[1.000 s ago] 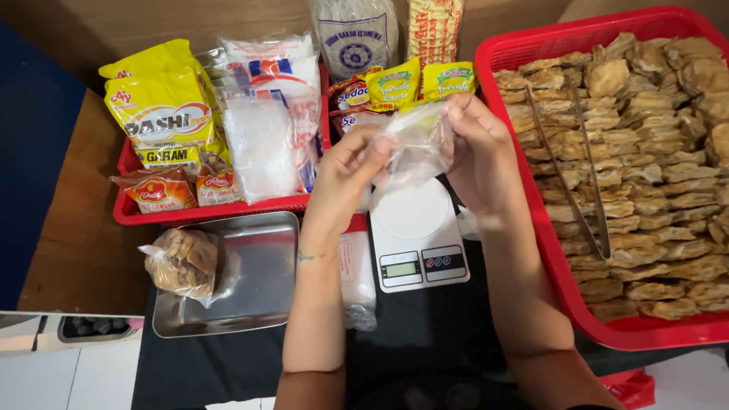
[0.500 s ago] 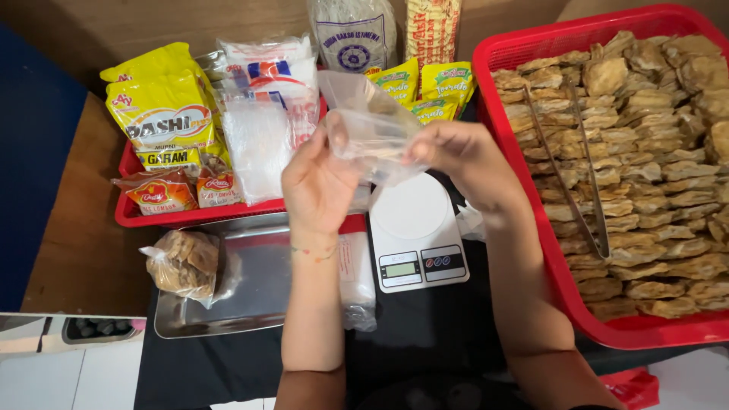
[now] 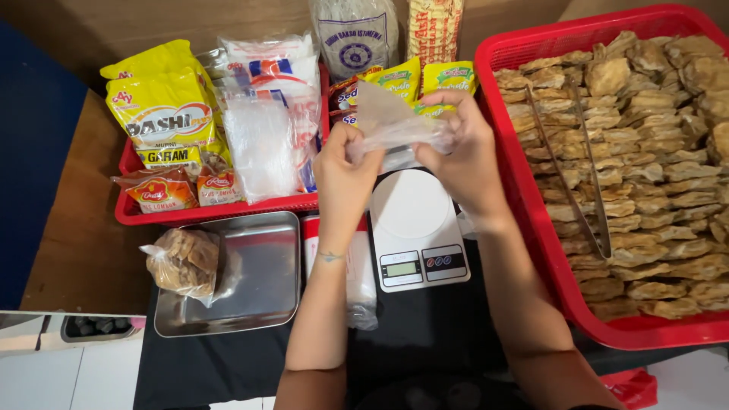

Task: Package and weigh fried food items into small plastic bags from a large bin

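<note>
Both my hands hold a small clear plastic bag (image 3: 395, 121) up above a white digital kitchen scale (image 3: 414, 224). My left hand (image 3: 345, 178) pinches the bag's left edge and my right hand (image 3: 463, 156) grips its right side. The bag looks empty. To the right stands a large red basket (image 3: 531, 197) filled with brown fried crackers (image 3: 653, 167), with metal tongs (image 3: 585, 175) lying on top of them.
A smaller red tray (image 3: 220, 209) at the back left holds yellow seasoning packets, clear bags and sachets. In front of it a steel tray (image 3: 262, 277) carries a filled bag of crackers (image 3: 186, 262). A roll of plastic bags (image 3: 357, 281) lies beside the scale.
My hands have shifted with the bag, first left and up, then back toward the middle over the scale. The bag is now stretched between both hands.
</note>
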